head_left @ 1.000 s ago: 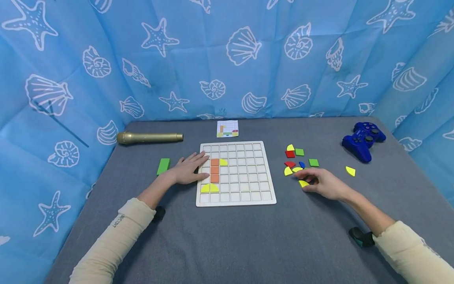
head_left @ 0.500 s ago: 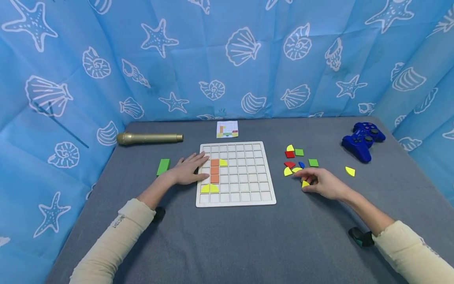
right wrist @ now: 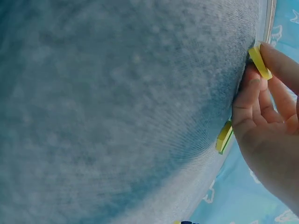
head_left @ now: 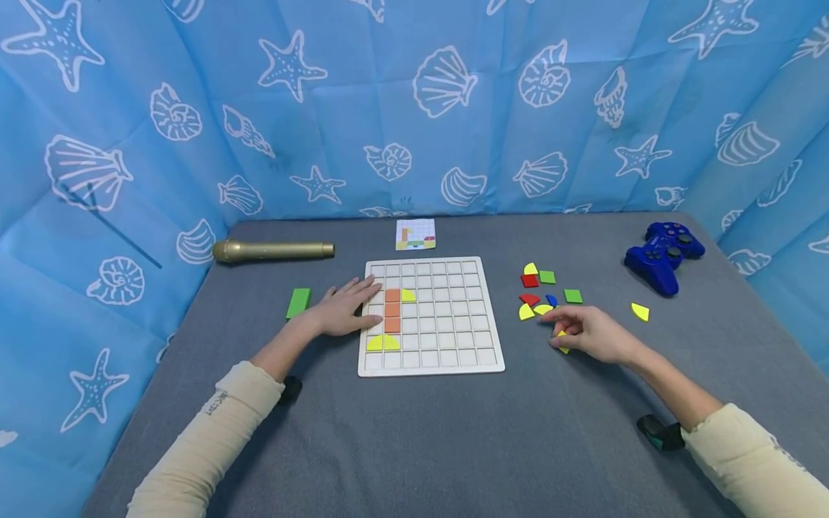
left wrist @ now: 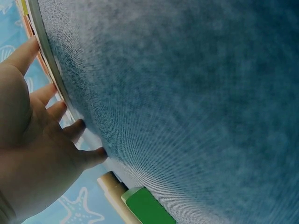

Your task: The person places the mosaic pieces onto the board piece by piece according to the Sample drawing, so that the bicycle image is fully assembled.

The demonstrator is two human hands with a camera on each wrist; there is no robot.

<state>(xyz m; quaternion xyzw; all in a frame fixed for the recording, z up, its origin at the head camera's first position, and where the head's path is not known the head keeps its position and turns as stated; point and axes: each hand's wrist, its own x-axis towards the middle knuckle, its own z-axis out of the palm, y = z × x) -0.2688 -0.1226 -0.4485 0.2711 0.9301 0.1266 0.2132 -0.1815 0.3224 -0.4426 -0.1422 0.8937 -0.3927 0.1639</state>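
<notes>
Yellow piece [right wrist: 260, 64] is pinched by the right hand [head_left: 592, 334], right of the white grid board [head_left: 447, 324], near loose coloured pieces [head_left: 529, 281], while board's left side is touched by the left hand [head_left: 343, 311], fingers spread.

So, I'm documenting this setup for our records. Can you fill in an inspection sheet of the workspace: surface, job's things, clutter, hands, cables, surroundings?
Surface: grey cloth-covered table.
Job's things: white gridded board bearing three orange square tiles in a column and three yellow quarter-circle tiles; printed pattern card beyond it; loose tiles in red, green, blue and yellow to its right.
Clutter: gold microphone, green rectangular block, blue game controller.
Hands: left hand rests on the board's left edge, fingers spread; right hand pinches a yellow tile.
Cables: nothing seen.
Surroundings: blue curtain printed with white seashells and starfish.
</notes>
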